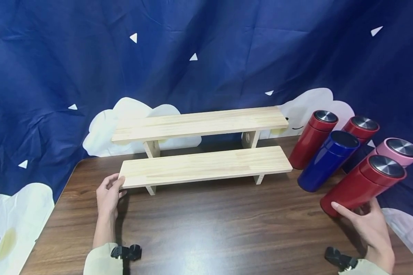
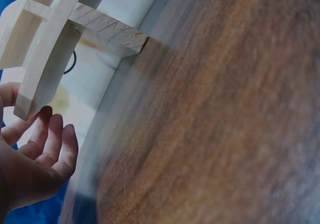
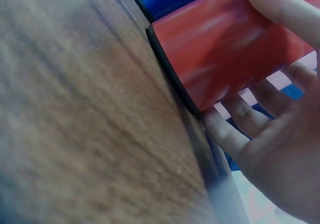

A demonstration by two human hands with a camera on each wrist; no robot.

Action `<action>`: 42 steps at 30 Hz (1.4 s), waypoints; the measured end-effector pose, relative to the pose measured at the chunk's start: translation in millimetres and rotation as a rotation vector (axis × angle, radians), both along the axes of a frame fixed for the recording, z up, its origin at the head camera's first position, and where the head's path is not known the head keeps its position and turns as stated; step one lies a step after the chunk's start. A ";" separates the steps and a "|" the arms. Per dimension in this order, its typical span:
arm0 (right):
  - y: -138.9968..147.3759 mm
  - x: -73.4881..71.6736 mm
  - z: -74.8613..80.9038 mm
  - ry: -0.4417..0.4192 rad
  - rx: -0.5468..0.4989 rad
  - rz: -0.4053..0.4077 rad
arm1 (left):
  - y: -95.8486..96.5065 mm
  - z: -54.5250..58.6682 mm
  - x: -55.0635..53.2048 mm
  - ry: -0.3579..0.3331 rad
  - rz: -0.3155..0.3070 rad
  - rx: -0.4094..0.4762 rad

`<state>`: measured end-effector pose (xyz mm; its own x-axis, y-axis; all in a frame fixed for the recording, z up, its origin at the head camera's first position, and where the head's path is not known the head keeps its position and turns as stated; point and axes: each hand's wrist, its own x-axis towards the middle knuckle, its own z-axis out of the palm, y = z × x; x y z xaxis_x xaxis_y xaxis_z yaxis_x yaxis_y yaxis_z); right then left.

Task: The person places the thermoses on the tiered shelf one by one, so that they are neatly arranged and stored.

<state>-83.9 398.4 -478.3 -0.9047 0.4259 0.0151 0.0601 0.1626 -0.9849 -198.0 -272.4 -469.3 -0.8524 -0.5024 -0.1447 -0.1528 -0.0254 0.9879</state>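
A light wooden two-tier shelf [image 1: 206,166] stands towards the back of the table. My left hand [image 1: 108,195] pinches the left end of its lower board, thumb above and fingertips under the edge, as the left wrist view also shows. At the right, my right hand [image 1: 371,227] grips the lower part of the nearest red thermos bottle [image 1: 358,189], its thumb on the near side and its fingers around the far side. In the right wrist view the dark base of this red bottle [image 3: 215,49] is right at the tabletop.
Beside the held bottle stand a blue thermos [image 1: 325,164], a pink thermos [image 1: 404,149] and two more red ones, one of them a red thermos [image 1: 304,143] near the shelf's right end. Behind the brown wooden table [image 1: 206,221] hangs a blue cloth [image 1: 206,68] with white clouds.
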 end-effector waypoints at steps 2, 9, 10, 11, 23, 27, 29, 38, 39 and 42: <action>-0.7 -0.6 0.1 0.020 -0.005 -0.009 | -0.3 0.0 0.5 0.002 0.001 -0.006; -4.1 -3.1 3.1 0.072 -0.007 -0.027 | -0.7 -0.1 -0.2 -0.011 0.020 -0.027; -4.7 -3.4 3.9 0.068 0.002 -0.030 | -0.7 -0.1 -0.1 -0.008 0.019 -0.028; -5.2 -3.5 5.0 0.061 0.017 -0.033 | -0.7 -0.2 -0.2 -0.007 0.018 -0.031; -11.5 -1.8 29.5 0.022 0.286 -0.047 | -1.5 0.7 0.6 0.005 -0.003 -0.045; -15.5 -4.1 41.1 0.059 0.297 -0.039 | -2.0 0.5 -0.1 0.014 0.002 -0.033; -17.3 -4.9 46.2 0.060 0.308 -0.035 | -1.9 0.7 -0.5 0.018 0.005 -0.029; -32.2 -11.3 57.0 0.089 0.301 0.023 | -3.6 0.4 0.4 0.017 -0.015 -0.055; -34.7 -12.9 57.5 0.102 0.300 0.029 | -3.8 0.2 0.7 0.017 -0.010 -0.050; -41.5 -17.2 58.6 0.156 0.259 0.060 | -4.5 -0.5 1.6 0.016 0.001 -0.047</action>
